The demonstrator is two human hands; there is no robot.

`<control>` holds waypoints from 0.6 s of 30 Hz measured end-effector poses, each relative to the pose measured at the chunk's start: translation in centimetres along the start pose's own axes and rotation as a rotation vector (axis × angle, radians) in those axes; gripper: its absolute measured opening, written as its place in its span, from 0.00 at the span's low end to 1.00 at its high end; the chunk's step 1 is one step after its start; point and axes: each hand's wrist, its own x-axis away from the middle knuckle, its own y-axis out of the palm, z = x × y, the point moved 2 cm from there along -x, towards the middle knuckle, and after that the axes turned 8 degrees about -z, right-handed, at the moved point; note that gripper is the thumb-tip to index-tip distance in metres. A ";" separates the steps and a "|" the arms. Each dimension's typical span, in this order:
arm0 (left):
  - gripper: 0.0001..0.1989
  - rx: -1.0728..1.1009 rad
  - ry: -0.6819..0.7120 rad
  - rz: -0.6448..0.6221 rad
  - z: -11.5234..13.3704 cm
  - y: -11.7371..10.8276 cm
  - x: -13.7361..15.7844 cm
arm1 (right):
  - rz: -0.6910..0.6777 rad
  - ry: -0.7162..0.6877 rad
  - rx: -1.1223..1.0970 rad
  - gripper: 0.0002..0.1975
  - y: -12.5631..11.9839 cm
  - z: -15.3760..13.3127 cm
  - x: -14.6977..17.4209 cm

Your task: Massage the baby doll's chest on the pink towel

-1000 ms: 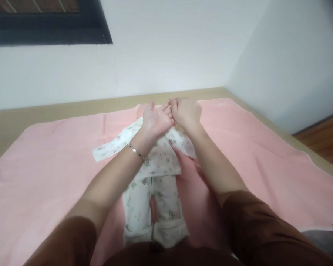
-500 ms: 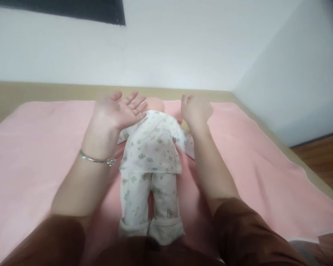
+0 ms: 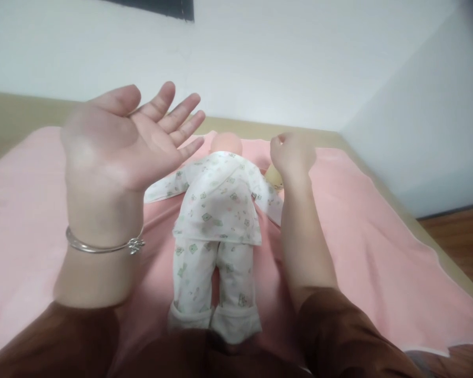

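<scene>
A doll (image 3: 213, 220) lies on the pink blanket, its bare round head at the far end. It wears a white printed top and matching pants with turned-up cuffs; both sleeves spread outward. My left hand (image 3: 130, 136) is raised above the blanket on the left, palm up, fingers spread, holding nothing. A silver bangle (image 3: 102, 247) circles that wrist. Beyond the doll's right-side sleeve, my right hand (image 3: 294, 155) is closed, thumb and fingers together; what it may hold is hidden. A yellowish printed object (image 3: 273, 177) shows beside it, partly covered by the hand and wrist.
The pink blanket (image 3: 378, 236) covers most of a tan surface (image 3: 27, 113). A white wall (image 3: 260, 68) rises behind and another stands to the right. Wooden floor (image 3: 461, 252) shows at the right edge. A dark panel (image 3: 161, 8) hangs at the top.
My left hand has moved left and up, closer to the camera, uncovering the doll's left-side sleeve. My right hand stays closed near the other sleeve. The view has shifted slightly.
</scene>
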 end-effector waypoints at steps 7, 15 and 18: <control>0.25 0.105 -0.061 -0.051 -1.8 1.1 0.9 | 0.029 -0.056 -0.211 0.21 -0.7 0.7 -0.3; 0.30 0.187 -0.254 -0.074 -3.9 2.4 1.3 | 0.267 -0.316 -0.522 0.24 -4.3 -2.1 4.2; 0.31 0.217 -0.333 -0.106 -4.0 2.6 2.2 | 0.267 -0.447 -0.415 0.24 -5.4 -4.0 6.9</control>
